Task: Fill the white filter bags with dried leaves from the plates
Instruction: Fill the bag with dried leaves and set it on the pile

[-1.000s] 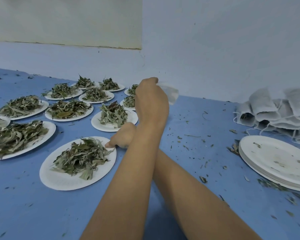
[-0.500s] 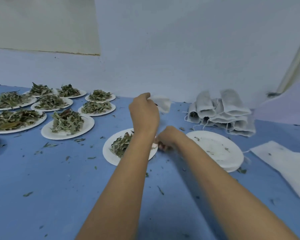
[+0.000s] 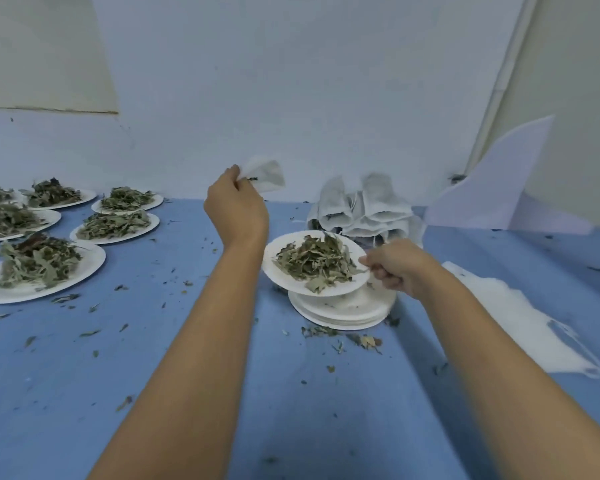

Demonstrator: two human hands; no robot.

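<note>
Right hand (image 3: pixel 395 268) is pinching the rim of a plate (image 3: pixel 340 289) of dried leaves (image 3: pixel 314 259), holding it over a stack of empty plates (image 3: pixel 343 311).

Left hand (image 3: pixel 236 209) is gripping a white filter bag (image 3: pixel 265 173), raised at 11 o'clock from this plate. A pile of white bags (image 3: pixel 364 209) is lying just behind the stack at 12 o'clock. More leaf plates (image 3: pixel 94 261) are standing at 9 o'clock on the blue bench (image 3: pixel 84 375), and flat bags (image 3: pixel 520 317) are lying at 3 o'clock.

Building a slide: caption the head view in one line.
Right hand grips a white paper plate of dried leaves over stacked plates; left hand holds a white filter bag aloft.
</note>
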